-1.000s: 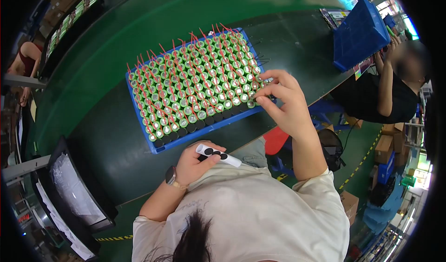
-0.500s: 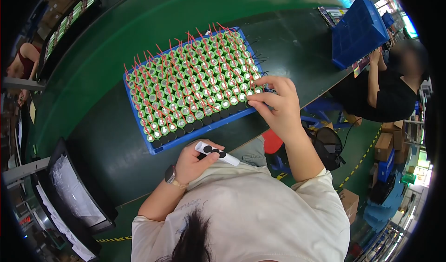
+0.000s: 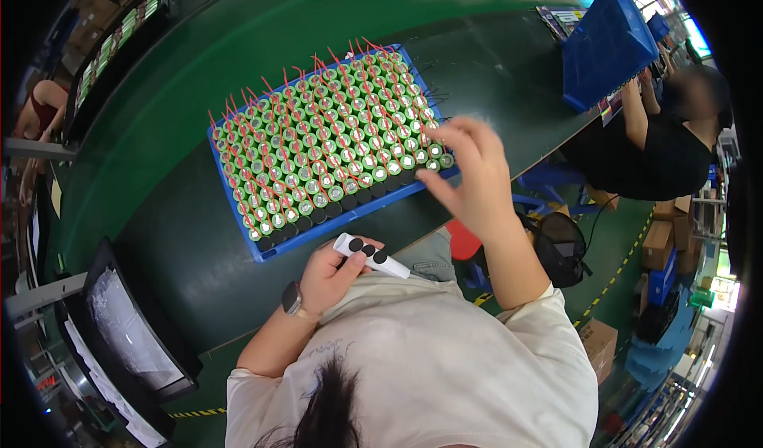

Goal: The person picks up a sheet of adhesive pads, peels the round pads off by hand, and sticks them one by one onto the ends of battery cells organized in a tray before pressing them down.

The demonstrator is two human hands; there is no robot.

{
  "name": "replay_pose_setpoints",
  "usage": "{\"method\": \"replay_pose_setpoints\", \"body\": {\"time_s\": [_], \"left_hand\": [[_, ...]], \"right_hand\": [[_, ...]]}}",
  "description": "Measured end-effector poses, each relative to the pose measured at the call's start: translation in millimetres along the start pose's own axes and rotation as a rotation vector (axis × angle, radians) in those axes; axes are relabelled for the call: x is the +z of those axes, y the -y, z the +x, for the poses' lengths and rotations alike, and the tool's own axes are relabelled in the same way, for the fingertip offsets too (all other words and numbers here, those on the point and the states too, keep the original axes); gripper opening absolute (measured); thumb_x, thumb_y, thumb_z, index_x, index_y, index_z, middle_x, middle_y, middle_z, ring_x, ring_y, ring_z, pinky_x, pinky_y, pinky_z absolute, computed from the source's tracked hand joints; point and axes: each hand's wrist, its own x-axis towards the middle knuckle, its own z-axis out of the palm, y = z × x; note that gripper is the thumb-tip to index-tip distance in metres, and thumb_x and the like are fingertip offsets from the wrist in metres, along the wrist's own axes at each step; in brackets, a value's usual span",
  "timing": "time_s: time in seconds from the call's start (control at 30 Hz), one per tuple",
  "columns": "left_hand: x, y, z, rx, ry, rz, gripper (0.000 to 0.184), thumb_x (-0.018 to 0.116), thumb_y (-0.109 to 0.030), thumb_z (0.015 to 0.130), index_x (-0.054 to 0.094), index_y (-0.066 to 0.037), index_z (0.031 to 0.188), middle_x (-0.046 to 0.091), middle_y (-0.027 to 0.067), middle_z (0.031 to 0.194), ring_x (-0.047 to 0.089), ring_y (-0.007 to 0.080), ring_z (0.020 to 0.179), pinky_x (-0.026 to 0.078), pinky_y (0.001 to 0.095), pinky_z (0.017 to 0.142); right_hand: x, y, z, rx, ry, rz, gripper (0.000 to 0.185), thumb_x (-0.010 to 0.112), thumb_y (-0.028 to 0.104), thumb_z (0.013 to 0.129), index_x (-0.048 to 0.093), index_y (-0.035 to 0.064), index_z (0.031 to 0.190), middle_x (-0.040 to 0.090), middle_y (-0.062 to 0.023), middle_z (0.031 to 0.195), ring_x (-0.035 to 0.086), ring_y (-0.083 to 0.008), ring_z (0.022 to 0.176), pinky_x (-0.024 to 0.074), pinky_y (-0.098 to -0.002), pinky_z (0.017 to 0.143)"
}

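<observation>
My left hand [image 3: 327, 277] grips a white strip of round black stickers [image 3: 389, 265], its thumb pressed near the black dots. Over the right front corner of the blue tray [image 3: 334, 225], my right hand [image 3: 477, 170] is slightly blurred, thumb and fingers apart with nothing visible between them. Rows of green cylindrical battery cells [image 3: 318, 138] stand upright in the tray. Red wires [image 3: 278, 122] run across their tops, and short black wires stick out on the right side. Along the front row, several cell ends are covered by black discs [image 3: 334, 209].
A blue crate [image 3: 608, 50] stands at the right, beside a seated person in black [image 3: 675, 154]. At the lower left are black trays with clear plastic [image 3: 131, 329]. Another person's arm [image 3: 49, 102] shows at the left edge, near a rack of green cells [image 3: 119, 38].
My right hand's thumb and fingers have spread and lifted off the tray's right front corner. The left hand keeps its hold, with the sticker strip turned slightly.
</observation>
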Motion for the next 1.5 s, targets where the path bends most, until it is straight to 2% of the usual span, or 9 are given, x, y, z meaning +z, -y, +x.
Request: {"method": "replay_pose_setpoints", "body": {"time_s": [0.1, 0.17, 0.27, 0.33, 0.5, 0.6, 0.73, 1.13, 1.5], "left_hand": [[9, -11, 3, 0.067, -0.063, 0.091, 0.012, 0.060, -0.009, 0.094, 0.066, -0.002, 0.102, 0.068, 0.0054, 0.092, 0.063, 0.0106, 0.074, 0.050, 0.0245, 0.066], [8, -14, 8, 0.383, -0.026, 0.562, 0.012, 0.063, -0.010, 0.091, 0.065, -0.002, 0.100, 0.066, 0.0092, 0.085, 0.063, 0.0173, 0.066, 0.050, 0.0281, 0.061], [15, -20, 6, 0.345, -0.058, 0.618, 0.013, 0.065, -0.011, 0.088, 0.064, -0.002, 0.097, 0.064, 0.0118, 0.080, 0.062, 0.0257, 0.064, 0.050, 0.0333, 0.059], [17, -21, 6, 0.307, -0.091, 0.578, 0.012, 0.065, -0.011, 0.087, 0.064, -0.003, 0.096, 0.064, 0.0116, 0.080, 0.062, 0.0273, 0.064, 0.050, 0.0345, 0.059], [12, -21, 7, 0.451, 0.021, 0.856, 0.039, 0.057, -0.010, 0.090, 0.053, 0.000, 0.127, 0.063, 0.0168, 0.104, 0.063, 0.0322, 0.088, 0.051, 0.0391, 0.074], [13, -15, 11, 0.509, 0.029, 0.887, 0.052, 0.056, -0.010, 0.092, 0.041, 0.002, 0.140, 0.060, 0.0181, 0.119, 0.061, 0.0331, 0.097, 0.050, 0.0401, 0.081], [13, -22, 14, 0.508, -0.035, 0.885, 0.053, 0.059, -0.012, 0.091, 0.043, 0.001, 0.140, 0.062, 0.0172, 0.121, 0.062, 0.0332, 0.093, 0.051, 0.0397, 0.081], [10, -32, 13, 0.726, -0.025, 0.588, 0.063, 0.080, -0.024, 0.077, 0.058, 0.002, 0.130, 0.069, 0.0083, 0.089, 0.066, 0.0257, 0.073, 0.050, 0.0338, 0.067], [12, -29, 11, 0.566, -0.108, 0.541, 0.065, 0.079, -0.025, 0.078, 0.055, -0.001, 0.134, 0.068, 0.0097, 0.090, 0.065, 0.0251, 0.078, 0.050, 0.0342, 0.071]], "right_hand": [[6, 16, -23, -0.223, 0.174, 0.292, 0.036, 0.081, 0.015, 0.069, 0.068, 0.0105, 0.102, 0.066, -0.0078, 0.090, 0.063, -0.0280, 0.081, 0.0503, -0.0396, 0.072], [18, 34, -37, -0.175, 0.279, 0.423, 0.032, 0.079, 0.016, 0.073, 0.069, 0.0097, 0.102, 0.064, -0.0073, 0.086, 0.063, -0.0275, 0.078, 0.0509, -0.0361, 0.067], [33, 34, -53, -0.164, 0.221, 0.450, 0.031, 0.079, 0.014, 0.074, 0.068, 0.0090, 0.103, 0.064, -0.0069, 0.088, 0.063, -0.0260, 0.078, 0.0510, -0.0350, 0.066], [32, 35, -59, 0.065, 0.288, 0.506, 0.032, 0.079, 0.012, 0.073, 0.068, 0.0086, 0.103, 0.064, -0.0068, 0.089, 0.063, -0.0237, 0.079, 0.0509, -0.0330, 0.065], [37, 32, -55, 0.021, 0.183, 0.526, 0.029, 0.079, 0.010, 0.072, 0.070, 0.0094, 0.099, 0.065, -0.0064, 0.088, 0.062, -0.0225, 0.077, 0.0504, -0.0312, 0.065], [35, 32, -55, 0.048, 0.156, 0.547, 0.026, 0.079, 0.009, 0.071, 0.071, 0.0099, 0.096, 0.065, -0.0061, 0.088, 0.062, -0.0229, 0.076, 0.0496, -0.0318, 0.064], [36, 30, -54, -0.018, 0.113, 0.576, 0.028, 0.081, 0.010, 0.069, 0.072, 0.0101, 0.096, 0.065, -0.0048, 0.087, 0.061, -0.0222, 0.075, 0.0473, -0.0325, 0.064], [29, 51, -42, -0.011, 0.202, 0.838, 0.021, 0.078, 0.006, 0.074, 0.074, 0.0087, 0.094, 0.059, -0.0046, 0.072, 0.055, -0.0200, 0.063, 0.0431, -0.0303, 0.057], [26, 55, -43, 0.255, 0.278, 0.955, 0.012, 0.068, -0.003, 0.080, 0.069, 0.0020, 0.092, 0.063, -0.0070, 0.083, 0.060, -0.0180, 0.074, 0.0473, -0.0283, 0.065]]}}
